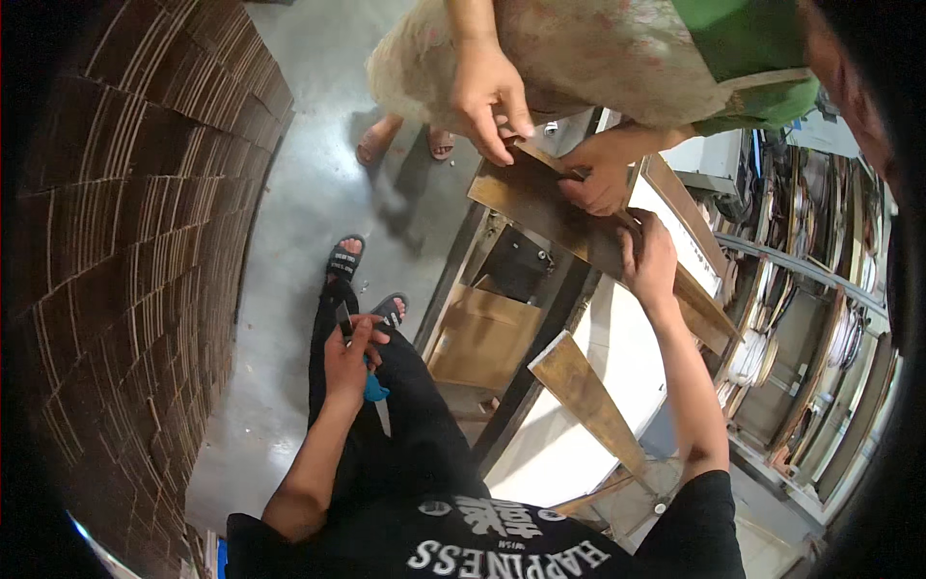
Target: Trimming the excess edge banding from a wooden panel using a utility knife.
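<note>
My left hand (349, 359) is closed in front of my legs, around a slim tool with a blue part (375, 387) below the palm. A dark flat end shows above the fingers and a pale pointed piece hangs below; its exact kind is unclear. Across the workbench, my right hand (652, 253) grips the edge of a brown wood-grain board (540, 205), fingers curled over it. Opposite me, a co-worker's left-side hand (487, 101) and other hand (603, 169) hold a thin strip (540, 154) along the board's far edge.
A second brown board piece (588, 400) lies on the white bench top (540, 468). Tall stacks of brown panels (145, 251) line the left side. Shelves with coiled edging strips (752, 357) stand at right. The co-worker's feet (378, 140) are on the grey floor (289, 193).
</note>
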The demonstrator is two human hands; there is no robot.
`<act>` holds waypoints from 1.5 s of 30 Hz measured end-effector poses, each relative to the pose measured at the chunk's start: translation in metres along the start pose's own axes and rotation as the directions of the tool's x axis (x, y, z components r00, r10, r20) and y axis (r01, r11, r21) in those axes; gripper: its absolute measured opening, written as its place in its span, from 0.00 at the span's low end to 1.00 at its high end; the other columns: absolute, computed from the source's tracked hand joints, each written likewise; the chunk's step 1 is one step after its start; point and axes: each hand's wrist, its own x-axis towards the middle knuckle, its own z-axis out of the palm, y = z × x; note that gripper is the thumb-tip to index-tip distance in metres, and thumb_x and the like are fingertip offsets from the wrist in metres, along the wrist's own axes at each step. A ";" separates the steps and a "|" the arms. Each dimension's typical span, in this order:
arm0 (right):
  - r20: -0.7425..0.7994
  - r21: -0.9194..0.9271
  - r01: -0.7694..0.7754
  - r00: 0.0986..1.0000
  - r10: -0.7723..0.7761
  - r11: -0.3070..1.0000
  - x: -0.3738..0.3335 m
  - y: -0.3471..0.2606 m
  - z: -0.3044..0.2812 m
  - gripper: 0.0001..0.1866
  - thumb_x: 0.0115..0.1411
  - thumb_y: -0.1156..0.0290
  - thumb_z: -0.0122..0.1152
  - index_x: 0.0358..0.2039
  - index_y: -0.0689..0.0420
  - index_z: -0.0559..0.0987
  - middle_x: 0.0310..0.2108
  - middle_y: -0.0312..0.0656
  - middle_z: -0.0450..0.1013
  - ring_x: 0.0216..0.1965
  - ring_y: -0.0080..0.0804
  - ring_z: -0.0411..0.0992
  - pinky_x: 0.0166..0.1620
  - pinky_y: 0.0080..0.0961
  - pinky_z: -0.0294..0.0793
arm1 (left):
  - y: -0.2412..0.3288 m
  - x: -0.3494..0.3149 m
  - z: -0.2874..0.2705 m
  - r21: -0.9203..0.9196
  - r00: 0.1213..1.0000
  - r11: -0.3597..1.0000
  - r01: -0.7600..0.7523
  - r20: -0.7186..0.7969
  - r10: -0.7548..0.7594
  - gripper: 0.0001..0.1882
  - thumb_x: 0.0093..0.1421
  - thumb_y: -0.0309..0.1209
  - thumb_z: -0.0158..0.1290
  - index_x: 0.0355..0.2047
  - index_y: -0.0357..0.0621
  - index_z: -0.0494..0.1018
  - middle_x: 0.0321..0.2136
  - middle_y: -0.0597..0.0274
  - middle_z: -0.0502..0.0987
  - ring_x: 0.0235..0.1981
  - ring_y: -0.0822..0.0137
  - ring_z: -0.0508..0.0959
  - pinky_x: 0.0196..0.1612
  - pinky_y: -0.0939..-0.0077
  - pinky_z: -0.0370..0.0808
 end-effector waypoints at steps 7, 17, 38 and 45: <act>-0.229 -0.041 -0.143 0.965 0.130 0.989 -0.072 -0.020 -0.004 0.38 0.65 0.67 0.70 0.74 0.61 0.68 0.73 0.59 0.63 0.73 0.63 0.63 0.74 0.52 0.64 | 0.019 -0.026 0.014 0.032 0.999 0.999 -0.045 0.025 0.044 0.15 0.78 0.42 0.57 0.48 0.43 0.81 0.32 0.62 0.85 0.21 0.75 0.75 0.26 0.78 0.68; -0.103 0.275 -0.512 0.826 0.555 0.814 -0.288 -0.107 -0.013 0.24 0.66 0.71 0.69 0.61 0.61 0.78 0.72 0.60 0.64 0.72 0.63 0.63 0.74 0.53 0.63 | 0.014 -0.040 0.059 0.287 0.915 0.930 -0.231 0.389 0.107 0.15 0.78 0.41 0.55 0.47 0.41 0.81 0.30 0.64 0.85 0.24 0.76 0.77 0.29 0.76 0.74; -0.186 0.819 -0.450 0.380 0.906 0.357 -0.342 -0.241 0.022 0.07 0.72 0.74 0.63 0.43 0.64 0.84 0.53 0.51 0.79 0.51 0.40 0.79 0.53 0.32 0.81 | 0.219 -0.123 0.022 0.738 0.856 0.461 -0.493 0.505 0.108 0.19 0.77 0.43 0.56 0.46 0.37 0.82 0.29 0.63 0.84 0.23 0.73 0.79 0.30 0.71 0.77; -0.060 0.922 -0.334 0.376 0.925 0.196 -0.272 -0.227 0.013 0.09 0.72 0.70 0.65 0.44 0.63 0.86 0.43 0.49 0.84 0.48 0.39 0.82 0.56 0.34 0.80 | 0.249 -0.152 0.002 0.705 0.803 0.385 -0.595 0.517 0.295 0.16 0.76 0.39 0.58 0.45 0.34 0.81 0.31 0.55 0.84 0.27 0.65 0.81 0.36 0.64 0.79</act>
